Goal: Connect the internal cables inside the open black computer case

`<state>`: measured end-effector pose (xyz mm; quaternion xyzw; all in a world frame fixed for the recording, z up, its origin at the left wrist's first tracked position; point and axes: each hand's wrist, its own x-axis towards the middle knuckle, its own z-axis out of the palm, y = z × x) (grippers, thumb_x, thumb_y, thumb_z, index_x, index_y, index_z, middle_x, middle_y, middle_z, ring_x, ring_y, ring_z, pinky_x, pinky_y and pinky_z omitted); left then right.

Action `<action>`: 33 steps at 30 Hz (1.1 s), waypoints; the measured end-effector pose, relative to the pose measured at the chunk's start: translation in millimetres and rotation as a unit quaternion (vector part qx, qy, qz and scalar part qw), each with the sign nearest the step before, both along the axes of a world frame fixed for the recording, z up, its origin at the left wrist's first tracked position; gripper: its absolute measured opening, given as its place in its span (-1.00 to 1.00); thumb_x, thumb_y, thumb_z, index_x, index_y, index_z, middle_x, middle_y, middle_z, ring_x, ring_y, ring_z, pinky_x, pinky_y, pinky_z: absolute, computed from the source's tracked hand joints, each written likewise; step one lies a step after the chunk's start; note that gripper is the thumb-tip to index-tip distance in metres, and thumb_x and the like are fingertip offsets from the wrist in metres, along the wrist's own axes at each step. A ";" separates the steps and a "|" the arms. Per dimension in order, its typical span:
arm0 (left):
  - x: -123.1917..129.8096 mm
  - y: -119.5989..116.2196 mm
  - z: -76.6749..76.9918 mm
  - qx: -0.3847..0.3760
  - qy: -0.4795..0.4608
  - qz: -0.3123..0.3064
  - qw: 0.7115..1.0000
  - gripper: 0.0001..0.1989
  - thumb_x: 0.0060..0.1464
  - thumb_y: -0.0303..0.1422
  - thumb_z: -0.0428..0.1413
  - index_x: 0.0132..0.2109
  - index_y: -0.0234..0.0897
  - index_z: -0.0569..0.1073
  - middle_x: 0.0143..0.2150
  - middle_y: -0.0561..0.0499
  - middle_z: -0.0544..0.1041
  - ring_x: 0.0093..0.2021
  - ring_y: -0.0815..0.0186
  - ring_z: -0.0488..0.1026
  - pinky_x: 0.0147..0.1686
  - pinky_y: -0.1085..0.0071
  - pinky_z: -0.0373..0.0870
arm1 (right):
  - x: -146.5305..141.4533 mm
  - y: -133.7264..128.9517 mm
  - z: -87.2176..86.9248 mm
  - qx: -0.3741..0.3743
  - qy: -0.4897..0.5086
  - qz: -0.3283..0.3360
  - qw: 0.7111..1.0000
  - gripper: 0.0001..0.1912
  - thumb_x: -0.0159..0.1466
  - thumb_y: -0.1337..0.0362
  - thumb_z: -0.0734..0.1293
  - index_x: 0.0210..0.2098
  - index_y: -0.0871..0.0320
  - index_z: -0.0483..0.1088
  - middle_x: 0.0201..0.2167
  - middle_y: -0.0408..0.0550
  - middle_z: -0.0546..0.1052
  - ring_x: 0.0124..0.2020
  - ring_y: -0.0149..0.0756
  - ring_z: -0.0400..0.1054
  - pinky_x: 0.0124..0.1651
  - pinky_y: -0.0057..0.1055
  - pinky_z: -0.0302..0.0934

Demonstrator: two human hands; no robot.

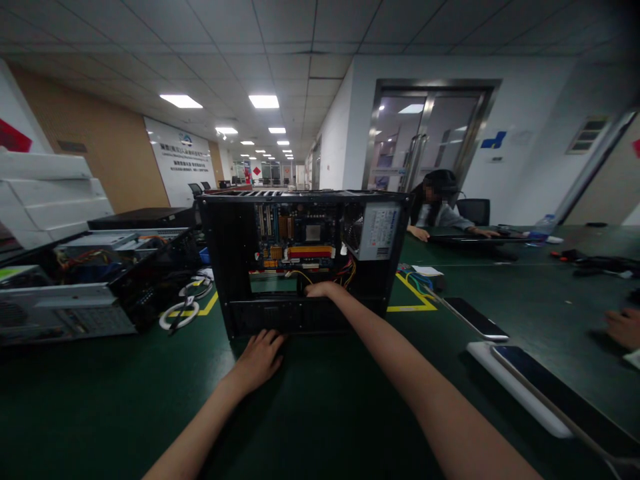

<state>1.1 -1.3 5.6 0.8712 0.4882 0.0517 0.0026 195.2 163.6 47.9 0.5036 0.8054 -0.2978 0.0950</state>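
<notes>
An open black computer case stands upright on the green table, with its motherboard and power supply showing. My right hand reaches into the lower middle of the case, beside dark parts and loose wires; its fingertips are hidden, so what they hold cannot be seen. My left hand lies on the table against the bottom front edge of the case, fingers spread, holding nothing.
Other opened computer cases and coiled cables are at the left. Phones and a white box lie at the right. Across the table sits a person; another person's hand is at the right edge.
</notes>
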 end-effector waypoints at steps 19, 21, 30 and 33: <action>0.3 -0.4 -1.2 0.001 0.003 0.001 1.000 -0.58 0.00 -0.36 -0.13 0.05 -0.12 0.10 -0.02 -0.03 0.21 -0.01 0.19 0.12 -0.08 0.22 0.11 | -2.2 -13.3 10.1 0.019 -0.024 0.011 0.999 -0.77 0.01 0.40 0.22 -0.33 0.30 0.39 -0.41 -0.05 0.46 -0.45 -0.39 0.33 -0.45 -0.56 0.16; 0.6 -1.1 0.1 0.000 0.001 0.002 1.000 -0.59 0.00 -0.36 -0.13 0.05 -0.12 0.10 -0.02 -0.03 0.21 -0.01 0.19 0.13 -0.08 0.22 0.11 | -1.7 -14.8 10.7 0.037 -0.008 0.009 0.999 -0.79 0.01 0.40 0.22 -0.35 0.30 0.39 -0.42 -0.05 0.46 -0.46 -0.40 0.32 -0.47 -0.58 0.14; 2.5 -3.0 4.6 -0.018 0.008 0.013 1.000 -0.57 0.00 -0.36 -0.13 0.06 -0.11 0.09 0.00 -0.02 0.20 0.01 0.20 0.11 -0.06 0.21 0.08 | 5.0 -16.8 9.3 0.151 0.105 -0.063 0.981 -0.89 0.04 0.34 0.24 -0.52 0.31 0.30 -0.52 -0.06 0.42 -0.52 -0.45 0.28 -0.56 -0.62 0.07; 1.6 -2.4 3.1 -0.011 0.001 0.007 1.000 -0.58 0.00 -0.37 -0.14 0.06 -0.11 0.09 0.00 -0.02 0.20 0.00 0.20 0.12 -0.07 0.22 0.10 | 5.3 -20.4 10.4 0.099 0.198 -0.127 0.967 -0.89 0.10 0.39 0.19 -0.54 0.28 0.23 -0.61 -0.11 0.38 -0.60 -0.51 0.26 -0.59 -0.63 0.08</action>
